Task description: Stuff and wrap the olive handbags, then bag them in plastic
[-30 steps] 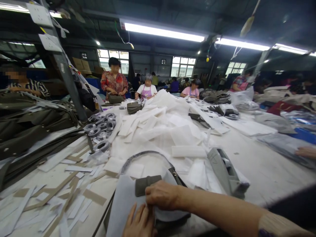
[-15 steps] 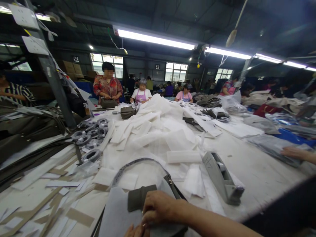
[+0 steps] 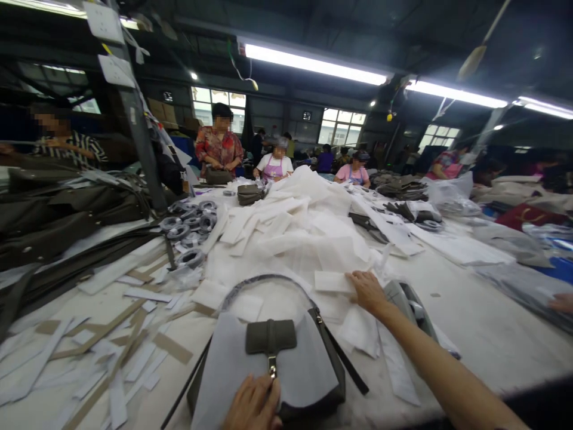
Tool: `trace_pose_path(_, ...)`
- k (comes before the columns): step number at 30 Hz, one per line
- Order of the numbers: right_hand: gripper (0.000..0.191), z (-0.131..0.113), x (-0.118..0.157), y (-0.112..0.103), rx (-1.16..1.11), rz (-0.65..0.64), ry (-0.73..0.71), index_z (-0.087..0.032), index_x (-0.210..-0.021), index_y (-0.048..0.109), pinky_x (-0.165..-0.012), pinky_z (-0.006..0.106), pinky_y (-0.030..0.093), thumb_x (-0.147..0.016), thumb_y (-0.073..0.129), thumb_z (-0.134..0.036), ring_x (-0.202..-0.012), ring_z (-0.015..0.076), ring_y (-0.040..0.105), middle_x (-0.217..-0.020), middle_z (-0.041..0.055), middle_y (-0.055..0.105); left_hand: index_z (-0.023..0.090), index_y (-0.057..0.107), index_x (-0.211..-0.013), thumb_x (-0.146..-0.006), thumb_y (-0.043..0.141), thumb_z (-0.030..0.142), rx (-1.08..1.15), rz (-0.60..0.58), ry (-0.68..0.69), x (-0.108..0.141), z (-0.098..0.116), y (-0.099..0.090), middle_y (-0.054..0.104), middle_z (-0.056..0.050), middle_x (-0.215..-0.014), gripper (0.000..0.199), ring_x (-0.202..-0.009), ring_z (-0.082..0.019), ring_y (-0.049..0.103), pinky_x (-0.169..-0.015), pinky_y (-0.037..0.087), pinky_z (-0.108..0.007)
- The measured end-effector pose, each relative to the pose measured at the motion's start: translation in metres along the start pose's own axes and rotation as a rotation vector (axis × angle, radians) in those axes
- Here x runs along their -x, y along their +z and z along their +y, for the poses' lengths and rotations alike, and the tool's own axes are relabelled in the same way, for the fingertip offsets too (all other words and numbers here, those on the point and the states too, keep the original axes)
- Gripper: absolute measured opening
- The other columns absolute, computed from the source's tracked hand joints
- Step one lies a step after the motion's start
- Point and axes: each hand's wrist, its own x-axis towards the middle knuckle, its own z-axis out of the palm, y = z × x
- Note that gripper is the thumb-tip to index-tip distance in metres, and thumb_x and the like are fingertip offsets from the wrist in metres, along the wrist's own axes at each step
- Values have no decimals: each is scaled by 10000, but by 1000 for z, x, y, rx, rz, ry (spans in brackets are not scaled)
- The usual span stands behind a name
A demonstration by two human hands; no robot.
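Note:
In the head view a dark olive handbag (image 3: 271, 337) stands before me, its front covered by pale grey sheeting. Its wrapped handle (image 3: 264, 279) arches up behind the olive flap tab. My left hand (image 3: 254, 401) is closed at the metal clasp (image 3: 272, 365) below that tab, fingertips pinched at its lower end. Stretched out across the table, my right hand (image 3: 367, 291) has its fingers closed over the right end of a white foam strip (image 3: 330, 281). A grey tape dispenser (image 3: 412, 307) sits partly behind my right forearm.
White foam sheets (image 3: 308, 209) are heaped mid-table. Card and paper strips (image 3: 134, 334) lie scattered at left, near wrapped rings (image 3: 190, 224) and dark bag pieces (image 3: 58, 209). A co-worker's hand (image 3: 561, 303) shows at the right edge. Several people work across the table.
My right hand has left the bag's clasp and reached forward and right to the foam strip, uncovering the tab. My left hand stays at the clasp. The view has swung left.

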Motion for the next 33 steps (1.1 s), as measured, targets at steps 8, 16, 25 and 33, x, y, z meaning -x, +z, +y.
trace_pose_path(8, 409, 7, -7, -10, 25, 48, -40, -81, -1215, 615, -940, 407, 490, -889, 373, -25, -1083, 297, 657, -1178, 220, 678, 176, 489, -1215, -795, 708, 159, 224, -99, -232, -15, 23, -15, 666, -64, -1077, 474, -989, -226, 643, -996, 511, -438)
trace_pose_path(16, 592, -186, 73, -63, -244, 138, -566, -215, -1410, 461, -887, 330, 538, -853, 390, -29, -1076, 230, 663, -1281, 101, 655, 153, 493, -1220, -872, 654, 198, 237, -229, -235, -21, 24, -22, 660, -92, -1099, 387, -1021, -250, 634, -993, 499, -462)
trace_pose_path(25, 541, -234, 128, 1, 32, 155, -474, -127, -1308, 569, -941, 533, 504, -790, 476, 0, -1138, 373, 618, -1284, 198, 636, 156, 602, -1082, -962, 477, 183, 192, -208, -190, -17, 23, -32, 673, -105, -1010, 176, -862, -236, 647, -743, 574, -371)
trace_pose_path(33, 523, -253, 147, 26, 92, 180, -364, -102, -1356, 549, -944, 687, 456, -835, 520, -70, -1213, 458, 549, -1388, 238, 535, 108, 593, -1139, -957, 386, 94, 275, 99, 10, -17, 16, -70, 698, -114, -955, 276, -886, -193, 663, -810, 565, -331)
